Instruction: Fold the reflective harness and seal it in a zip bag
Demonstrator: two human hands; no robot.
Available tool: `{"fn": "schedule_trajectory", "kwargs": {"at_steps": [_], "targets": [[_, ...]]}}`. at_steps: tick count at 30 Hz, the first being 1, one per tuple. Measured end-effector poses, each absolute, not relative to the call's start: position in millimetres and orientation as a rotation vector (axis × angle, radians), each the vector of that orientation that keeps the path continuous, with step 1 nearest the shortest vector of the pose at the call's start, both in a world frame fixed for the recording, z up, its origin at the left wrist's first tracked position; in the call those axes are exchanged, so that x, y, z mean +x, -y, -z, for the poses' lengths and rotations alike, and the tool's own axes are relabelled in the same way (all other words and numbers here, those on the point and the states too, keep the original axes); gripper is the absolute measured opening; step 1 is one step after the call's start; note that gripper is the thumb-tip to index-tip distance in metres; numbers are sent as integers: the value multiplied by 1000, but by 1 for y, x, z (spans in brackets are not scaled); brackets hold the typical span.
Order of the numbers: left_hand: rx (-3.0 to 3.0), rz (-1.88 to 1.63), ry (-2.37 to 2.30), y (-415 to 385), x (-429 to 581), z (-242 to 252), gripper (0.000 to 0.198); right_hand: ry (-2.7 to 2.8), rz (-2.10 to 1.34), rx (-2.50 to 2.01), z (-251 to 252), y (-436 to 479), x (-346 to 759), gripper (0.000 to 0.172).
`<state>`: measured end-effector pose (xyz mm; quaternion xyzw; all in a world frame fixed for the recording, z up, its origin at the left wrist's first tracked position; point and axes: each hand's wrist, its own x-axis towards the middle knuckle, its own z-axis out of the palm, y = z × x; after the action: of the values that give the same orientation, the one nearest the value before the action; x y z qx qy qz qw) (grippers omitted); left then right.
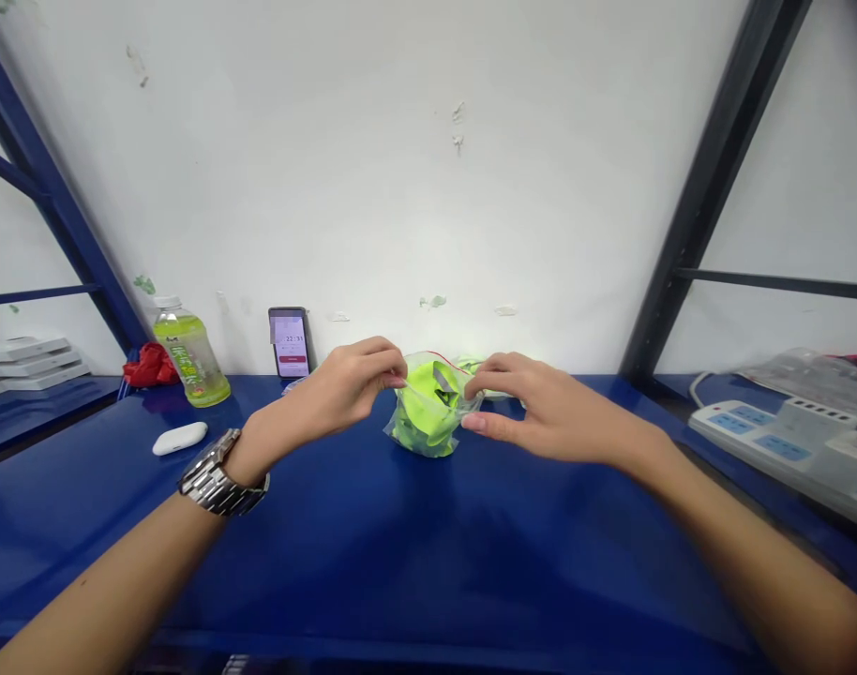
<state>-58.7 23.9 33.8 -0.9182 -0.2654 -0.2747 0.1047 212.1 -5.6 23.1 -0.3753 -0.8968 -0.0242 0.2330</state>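
A clear zip bag (395,433) with a red line along its mouth stands on the blue table, with bright yellow-green fabric (425,403) bunched inside. A grey strip shows on the fabric. My left hand (340,386) pinches the bag's rim on the left, thumb against fingers. On the opposite side, my right hand (533,403) has the bag's right edge between its thumb and curled fingers. The mouth appears spread between both hands. Behind the bag, partly hidden by my right hand, lies more yellow-green material in clear plastic (469,363).
Left of the hands are a white earbud case (180,438), a bottle of green drink (193,356), red cloth (151,366) and an upright phone (289,342). White boxes (31,361) lie far left. At right are a power strip (759,431) and a dark shelf post (702,187).
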Motion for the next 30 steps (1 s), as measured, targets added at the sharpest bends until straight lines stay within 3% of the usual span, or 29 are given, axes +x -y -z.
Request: {"fn": "schedule_trajectory", "kwargs": {"at_steps": [12,16,18,20,23,25,30], "targets": [[-2790,800,930,-16,-53,-43,16,2295,-27,-797,-26,-8,211,25],[-2797,678,936,-7,-50,-43,57,2296,-51,-791,-26,-1,210,22],[-2827,614,907,-7,-46,-40,65,2307,-61,-781,-26,2,210,21],[-2849,597,879,-8,-43,-37,60,2319,-28,-796,-27,4,209,24],[-2865,612,888,-8,-38,-34,51,2350,52,-871,-27,6,206,54],[-2899,595,926,-5,-36,-34,50,2402,61,-892,-27,7,205,65],[-2929,515,1042,3,-37,-39,52,2494,-127,-919,-23,8,201,46]]}}
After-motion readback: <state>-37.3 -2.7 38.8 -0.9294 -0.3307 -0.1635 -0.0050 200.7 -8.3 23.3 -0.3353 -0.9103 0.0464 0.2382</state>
